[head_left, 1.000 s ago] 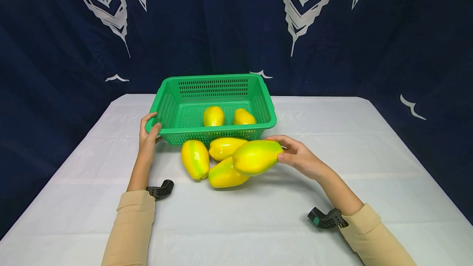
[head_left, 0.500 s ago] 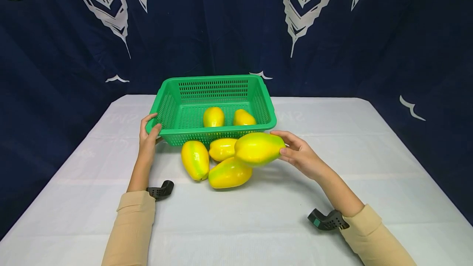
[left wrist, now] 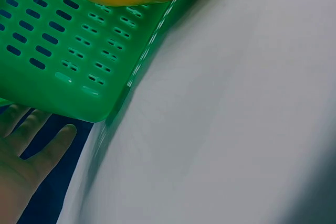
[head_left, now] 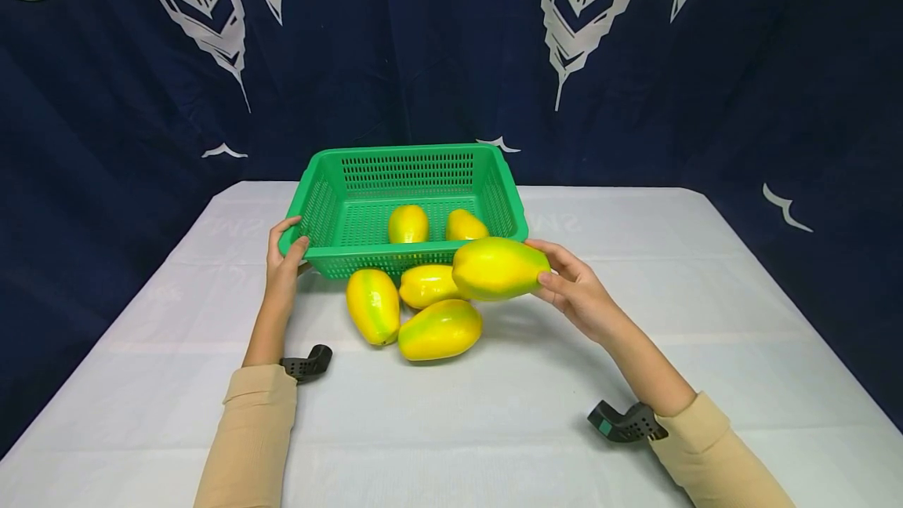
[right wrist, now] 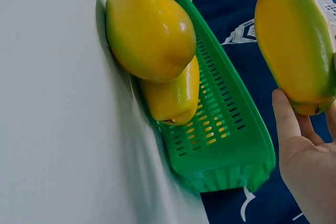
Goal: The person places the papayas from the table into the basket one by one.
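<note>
My right hand (head_left: pixel 578 288) holds a yellow-green papaya (head_left: pixel 499 268) by its right end, raised above the table in front of the green basket's right corner. In the right wrist view the held papaya (right wrist: pixel 294 48) sits between the thumb and fingers. At the near left corner of the green plastic basket (head_left: pixel 416 251), my left hand (head_left: pixel 284 257) grips the rim. Two papayas (head_left: pixel 407 224) lie inside the basket. Three more rest on the table before it: a left papaya (head_left: pixel 372 306), a middle papaya (head_left: pixel 427 286) partly behind the held one, and a front papaya (head_left: pixel 440 330).
A white cloth covers the table (head_left: pixel 451 429). Behind it hangs a dark blue curtain (head_left: pixel 423 45) with white prints. Each wrist wears a black camera mount, such as the right mount (head_left: pixel 624 422) near the sleeve.
My right hand has lifted the papaya upward and slightly right, away from the front papaya, which now shows fully. My left hand and the basket have stayed in place.
</note>
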Demonstrator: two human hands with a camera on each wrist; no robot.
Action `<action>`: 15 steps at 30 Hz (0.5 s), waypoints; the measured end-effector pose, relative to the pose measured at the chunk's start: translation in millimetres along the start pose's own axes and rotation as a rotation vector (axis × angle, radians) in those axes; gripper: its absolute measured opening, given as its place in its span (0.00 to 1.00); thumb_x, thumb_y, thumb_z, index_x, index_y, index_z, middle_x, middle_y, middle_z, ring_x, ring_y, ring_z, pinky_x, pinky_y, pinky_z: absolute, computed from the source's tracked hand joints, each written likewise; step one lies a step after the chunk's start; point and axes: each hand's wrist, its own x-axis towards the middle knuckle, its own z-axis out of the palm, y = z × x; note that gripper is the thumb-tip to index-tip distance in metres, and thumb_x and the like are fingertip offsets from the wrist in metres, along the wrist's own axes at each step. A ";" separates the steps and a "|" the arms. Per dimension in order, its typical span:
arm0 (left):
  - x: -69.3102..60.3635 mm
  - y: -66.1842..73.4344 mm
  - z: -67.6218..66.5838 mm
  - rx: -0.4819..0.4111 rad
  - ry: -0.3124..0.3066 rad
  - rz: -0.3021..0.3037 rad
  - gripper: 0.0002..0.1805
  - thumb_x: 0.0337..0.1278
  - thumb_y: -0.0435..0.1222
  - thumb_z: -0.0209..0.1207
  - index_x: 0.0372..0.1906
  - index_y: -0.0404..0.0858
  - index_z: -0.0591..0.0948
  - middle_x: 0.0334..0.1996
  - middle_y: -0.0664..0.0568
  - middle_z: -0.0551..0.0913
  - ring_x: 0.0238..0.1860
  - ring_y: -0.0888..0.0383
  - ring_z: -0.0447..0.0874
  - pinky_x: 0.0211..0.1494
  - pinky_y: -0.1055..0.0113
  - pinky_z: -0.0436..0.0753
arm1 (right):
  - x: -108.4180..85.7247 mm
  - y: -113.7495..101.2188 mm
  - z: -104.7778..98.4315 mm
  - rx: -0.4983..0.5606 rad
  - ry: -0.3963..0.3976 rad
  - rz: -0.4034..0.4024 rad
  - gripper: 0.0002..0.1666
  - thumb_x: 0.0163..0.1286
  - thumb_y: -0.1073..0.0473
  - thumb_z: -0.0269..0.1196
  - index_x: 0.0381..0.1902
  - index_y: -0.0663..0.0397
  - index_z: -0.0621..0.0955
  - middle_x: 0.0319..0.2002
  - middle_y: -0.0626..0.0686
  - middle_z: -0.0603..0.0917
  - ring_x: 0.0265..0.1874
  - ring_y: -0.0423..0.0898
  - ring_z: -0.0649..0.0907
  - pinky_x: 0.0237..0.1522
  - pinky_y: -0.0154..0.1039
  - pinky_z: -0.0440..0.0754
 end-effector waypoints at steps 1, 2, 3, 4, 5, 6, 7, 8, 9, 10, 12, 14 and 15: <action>0.1 -0.1 0.1 0.000 0.001 0.001 0.24 0.62 0.40 0.44 0.63 0.49 0.61 0.59 0.48 0.60 0.50 0.55 0.65 0.46 0.64 0.70 | 0.1 -0.4 0.2 0.000 0.010 0.002 0.20 0.69 0.65 0.50 0.56 0.41 0.70 0.53 0.45 0.71 0.47 0.36 0.77 0.50 0.32 0.77; -0.1 0.0 0.2 0.000 0.001 0.001 0.24 0.62 0.40 0.44 0.63 0.49 0.61 0.59 0.48 0.60 0.50 0.55 0.65 0.47 0.64 0.70 | 0.3 -0.9 0.4 0.000 0.019 0.004 0.20 0.69 0.65 0.49 0.56 0.41 0.70 0.53 0.45 0.70 0.47 0.36 0.77 0.50 0.32 0.77; -0.3 0.2 0.3 -0.001 0.002 0.001 0.23 0.62 0.40 0.44 0.63 0.49 0.61 0.59 0.47 0.60 0.50 0.55 0.65 0.46 0.63 0.70 | 0.5 -1.3 0.8 0.001 0.028 0.005 0.20 0.69 0.65 0.49 0.56 0.41 0.70 0.53 0.45 0.70 0.47 0.36 0.77 0.50 0.32 0.77; -0.2 0.3 0.4 0.001 0.003 -0.001 0.24 0.62 0.40 0.44 0.63 0.49 0.61 0.59 0.48 0.60 0.50 0.55 0.65 0.47 0.64 0.70 | 0.7 -1.8 1.3 0.003 0.039 0.006 0.20 0.69 0.65 0.49 0.56 0.41 0.70 0.52 0.45 0.70 0.47 0.36 0.78 0.49 0.32 0.77; -0.2 0.6 0.3 0.003 0.004 -0.002 0.23 0.62 0.40 0.44 0.63 0.49 0.61 0.59 0.48 0.60 0.50 0.55 0.65 0.46 0.64 0.70 | 0.9 -2.3 1.9 0.003 0.049 0.005 0.20 0.69 0.65 0.49 0.56 0.41 0.70 0.52 0.46 0.70 0.47 0.36 0.78 0.49 0.32 0.77; -0.4 1.0 0.5 0.004 0.004 -0.002 0.24 0.62 0.40 0.44 0.63 0.49 0.61 0.59 0.48 0.60 0.50 0.55 0.65 0.46 0.64 0.70 | 1.0 -2.9 2.5 0.001 0.061 0.004 0.20 0.69 0.65 0.50 0.56 0.41 0.70 0.52 0.46 0.70 0.47 0.36 0.78 0.49 0.32 0.77; -0.4 1.1 0.5 0.005 0.003 -0.002 0.24 0.62 0.40 0.45 0.63 0.49 0.61 0.59 0.48 0.60 0.50 0.55 0.65 0.46 0.64 0.70 | 1.1 -3.4 3.1 -0.001 0.072 0.002 0.20 0.69 0.65 0.50 0.56 0.41 0.70 0.52 0.46 0.70 0.47 0.36 0.78 0.49 0.32 0.77; -0.3 1.1 0.6 0.004 0.003 -0.002 0.23 0.62 0.40 0.45 0.63 0.49 0.61 0.59 0.48 0.60 0.50 0.56 0.65 0.46 0.64 0.70 | 1.2 -3.9 3.7 0.000 0.083 -0.002 0.20 0.69 0.64 0.50 0.55 0.41 0.71 0.52 0.46 0.70 0.47 0.36 0.78 0.49 0.32 0.77; 0.0 0.9 0.6 0.003 0.003 -0.001 0.23 0.62 0.40 0.45 0.63 0.49 0.61 0.59 0.48 0.60 0.50 0.56 0.65 0.46 0.64 0.70 | 1.3 -4.3 4.3 0.000 0.096 -0.006 0.20 0.68 0.64 0.51 0.55 0.41 0.71 0.52 0.46 0.70 0.47 0.36 0.78 0.49 0.32 0.77; 0.2 0.6 0.7 0.004 0.003 0.000 0.23 0.62 0.40 0.45 0.63 0.49 0.61 0.59 0.48 0.60 0.50 0.56 0.65 0.46 0.64 0.70 | 1.4 -4.6 4.9 -0.002 0.108 -0.010 0.20 0.68 0.64 0.51 0.55 0.41 0.71 0.52 0.46 0.70 0.47 0.36 0.78 0.49 0.32 0.77; 0.2 0.2 0.9 0.005 0.001 0.003 0.23 0.62 0.40 0.45 0.63 0.50 0.61 0.60 0.48 0.60 0.50 0.55 0.65 0.46 0.64 0.70 | 1.5 -4.9 5.4 0.003 0.131 -0.020 0.20 0.68 0.64 0.51 0.56 0.42 0.70 0.52 0.47 0.69 0.47 0.36 0.78 0.49 0.31 0.77; 0.2 -0.2 0.8 0.009 0.001 0.003 0.23 0.62 0.40 0.45 0.63 0.50 0.62 0.60 0.48 0.59 0.50 0.56 0.65 0.47 0.63 0.70 | 1.6 -5.4 6.1 0.002 0.159 -0.025 0.20 0.68 0.64 0.51 0.56 0.43 0.70 0.52 0.47 0.69 0.47 0.36 0.77 0.49 0.31 0.77; 0.2 -0.4 0.7 0.010 0.000 0.004 0.23 0.62 0.40 0.45 0.63 0.51 0.62 0.61 0.48 0.59 0.51 0.56 0.65 0.47 0.63 0.69 | 1.6 -5.6 6.4 0.003 0.173 -0.028 0.20 0.68 0.65 0.51 0.56 0.43 0.70 0.53 0.47 0.69 0.47 0.36 0.77 0.49 0.31 0.77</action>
